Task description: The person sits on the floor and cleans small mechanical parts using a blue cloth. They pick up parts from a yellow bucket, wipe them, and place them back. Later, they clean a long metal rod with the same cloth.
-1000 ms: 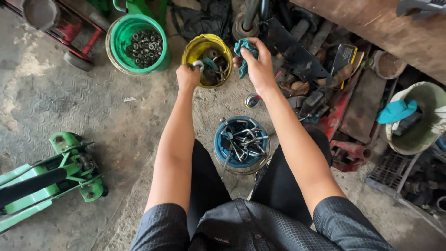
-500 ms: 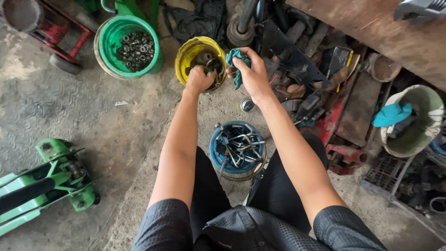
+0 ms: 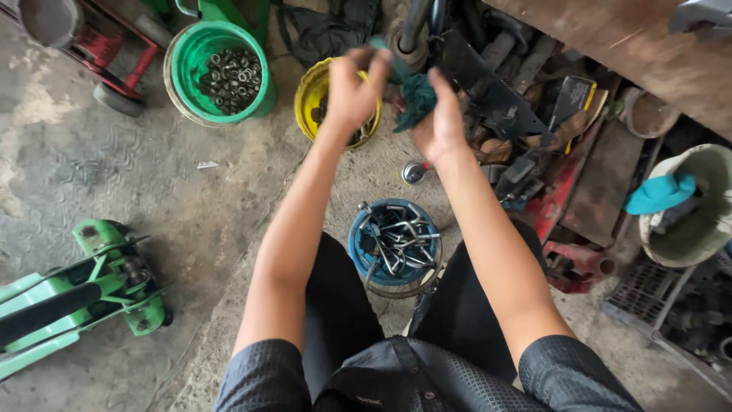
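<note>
My right hand (image 3: 444, 126) is shut on a crumpled teal rag (image 3: 415, 98), held up above the concrete floor. My left hand (image 3: 349, 91) hovers over a yellow bucket (image 3: 309, 99) with its fingers curled toward the rag's upper end. Whether those fingers pinch a small part or the rag itself is hidden by the back of the hand. Between my knees stands a blue can (image 3: 358, 248) filled with bent metal hooks.
At the upper left is a green bucket (image 3: 183, 57) of nuts and rings, and a green floor jack (image 3: 72, 297) lies at the left. A small metal cap (image 3: 412, 172) rests on the floor. Scrap metal parts (image 3: 526, 122) and a white bucket (image 3: 690, 229) crowd the right.
My left hand has come up out of the yellow bucket and met the rag in my right hand. The camera has moved closer to both hands.
</note>
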